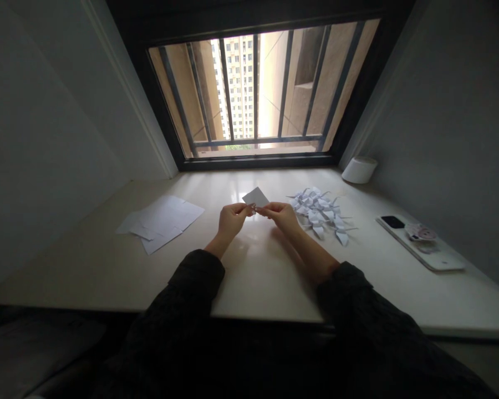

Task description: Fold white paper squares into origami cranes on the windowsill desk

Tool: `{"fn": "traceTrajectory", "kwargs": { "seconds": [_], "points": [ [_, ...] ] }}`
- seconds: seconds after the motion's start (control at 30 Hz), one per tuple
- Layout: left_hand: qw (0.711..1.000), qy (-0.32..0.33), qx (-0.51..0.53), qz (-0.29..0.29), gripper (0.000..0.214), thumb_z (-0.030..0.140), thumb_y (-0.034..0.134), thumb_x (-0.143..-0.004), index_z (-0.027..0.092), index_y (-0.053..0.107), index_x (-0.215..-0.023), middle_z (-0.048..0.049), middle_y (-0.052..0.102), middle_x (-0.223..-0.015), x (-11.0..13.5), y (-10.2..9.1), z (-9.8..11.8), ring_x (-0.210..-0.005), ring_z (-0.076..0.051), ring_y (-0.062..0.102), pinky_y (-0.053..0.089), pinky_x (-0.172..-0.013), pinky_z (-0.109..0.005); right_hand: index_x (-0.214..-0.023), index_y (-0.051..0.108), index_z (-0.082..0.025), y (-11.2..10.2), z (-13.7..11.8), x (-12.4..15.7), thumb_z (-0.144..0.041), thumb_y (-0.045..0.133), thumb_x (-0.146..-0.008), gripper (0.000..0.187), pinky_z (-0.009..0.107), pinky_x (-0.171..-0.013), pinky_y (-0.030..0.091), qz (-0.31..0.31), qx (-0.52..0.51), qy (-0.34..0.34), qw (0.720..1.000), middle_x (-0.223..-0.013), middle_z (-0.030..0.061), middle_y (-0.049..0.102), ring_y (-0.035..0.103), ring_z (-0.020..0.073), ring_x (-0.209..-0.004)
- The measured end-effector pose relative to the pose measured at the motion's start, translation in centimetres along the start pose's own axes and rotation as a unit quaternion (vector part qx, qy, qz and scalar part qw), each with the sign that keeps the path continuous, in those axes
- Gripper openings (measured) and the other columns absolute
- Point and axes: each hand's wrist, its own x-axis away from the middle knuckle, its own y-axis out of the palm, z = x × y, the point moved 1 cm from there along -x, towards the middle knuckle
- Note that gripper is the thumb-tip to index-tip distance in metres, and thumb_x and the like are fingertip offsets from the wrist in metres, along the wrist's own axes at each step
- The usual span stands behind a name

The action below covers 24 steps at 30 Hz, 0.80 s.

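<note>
A small folded piece of white paper (256, 196) is held up above the sill, one corner pointing away from me. My left hand (234, 215) pinches its near left edge between thumb and fingers. From the other side, my right hand (281, 213) pinches the near right edge, and the two sets of fingertips almost meet at the near corner. The fingers partly hide that corner, so its folds cannot be made out. Just right of my right hand lies a cluster of several white folded paper cranes (316, 211).
On the left lie loose white paper sheets (170, 217), partly overlapping. A white phone (436, 256) with a round grip on its back rests at the right. A white cup-like object (359, 169) stands in the far right corner, by the barred window (255, 88).
</note>
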Motion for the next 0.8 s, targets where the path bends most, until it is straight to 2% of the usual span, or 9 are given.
{"fn": "traceTrajectory", "kwargs": {
  "seconds": [0.2,0.4,0.63,0.8],
  "points": [
    [1.000,0.011,-0.009,-0.002,0.034,0.049,0.064,-0.074,0.017,0.072,-0.068,-0.0040,0.070,-0.067,0.1,0.1,-0.3,-0.064,-0.016,0.063,0.044,-0.061,-0.026,-0.059,0.070,-0.018,-0.6,-0.2,-0.2,-0.046,0.078,-0.054,0.029,0.027,-0.059,0.039,-0.015,0.016,0.008,1.000,-0.059,0.0019,0.066,0.053,0.0126,-0.057],
    [0.998,0.010,-0.056,0.008,0.035,0.049,0.062,-0.075,0.016,0.070,-0.065,-0.0038,0.070,-0.066,0.0,-0.3,-0.9,-0.062,-0.015,0.061,0.041,-0.058,-0.025,-0.067,0.072,-0.019,-1.4,0.4,-0.8,-0.044,0.079,-0.054,0.030,0.026,-0.057,0.039,0.004,0.001,0.027,1.000,-0.061,0.0018,0.066,0.056,0.0130,-0.059],
    [0.998,0.010,-0.059,0.027,0.035,0.049,0.062,-0.074,0.017,0.068,-0.062,-0.0016,0.067,-0.062,-0.1,-0.5,-0.8,-0.058,-0.014,0.058,0.039,-0.053,-0.024,-0.066,0.071,-0.020,-1.1,0.0,-0.7,-0.044,0.077,-0.057,0.026,0.026,-0.058,0.037,-0.013,-0.025,0.040,0.999,-0.065,0.0025,0.068,0.056,0.0129,-0.060],
    [0.999,-0.003,-0.027,0.037,0.032,0.047,0.061,-0.076,0.017,0.066,-0.064,-0.0024,0.067,-0.064,0.0,-0.4,-0.4,-0.060,-0.016,0.063,0.042,-0.053,-0.024,-0.063,0.070,-0.020,-0.8,-0.2,-0.4,-0.042,0.075,-0.061,0.023,0.026,-0.059,0.037,-0.043,-0.035,0.051,0.997,-0.070,0.0035,0.070,0.055,0.0128,-0.062]
  ]
}}
